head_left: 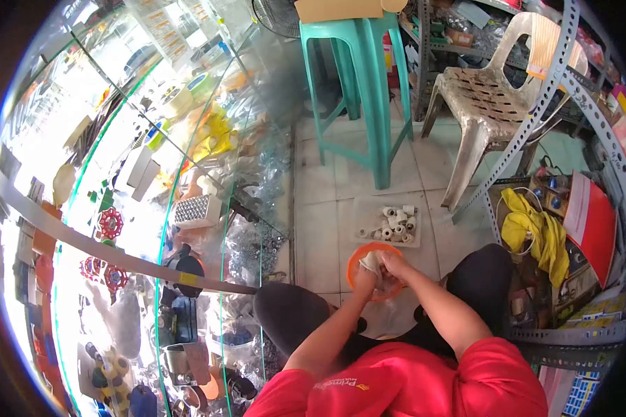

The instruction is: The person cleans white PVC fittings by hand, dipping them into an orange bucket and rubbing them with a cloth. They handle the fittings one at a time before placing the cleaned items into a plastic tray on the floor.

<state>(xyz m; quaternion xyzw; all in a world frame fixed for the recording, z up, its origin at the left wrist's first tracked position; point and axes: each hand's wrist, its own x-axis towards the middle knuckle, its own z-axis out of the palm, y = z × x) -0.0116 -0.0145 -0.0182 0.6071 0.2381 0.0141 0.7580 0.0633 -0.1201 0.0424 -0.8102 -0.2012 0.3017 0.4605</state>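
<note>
Now | hands (364,279) (398,267) grip white piece (371,262) | orange bowl (357,254) | shirt print (341,384) blurred

Teal stool (358,90) beside beige chair (490,97); glass display case (153,174) (crammed) left; yellow cloth (539,233) right.

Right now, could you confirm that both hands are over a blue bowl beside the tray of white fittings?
The head view shows an orange bowl, not blue; the left hand and right hand are over it, beside the tray of white fittings.
</note>
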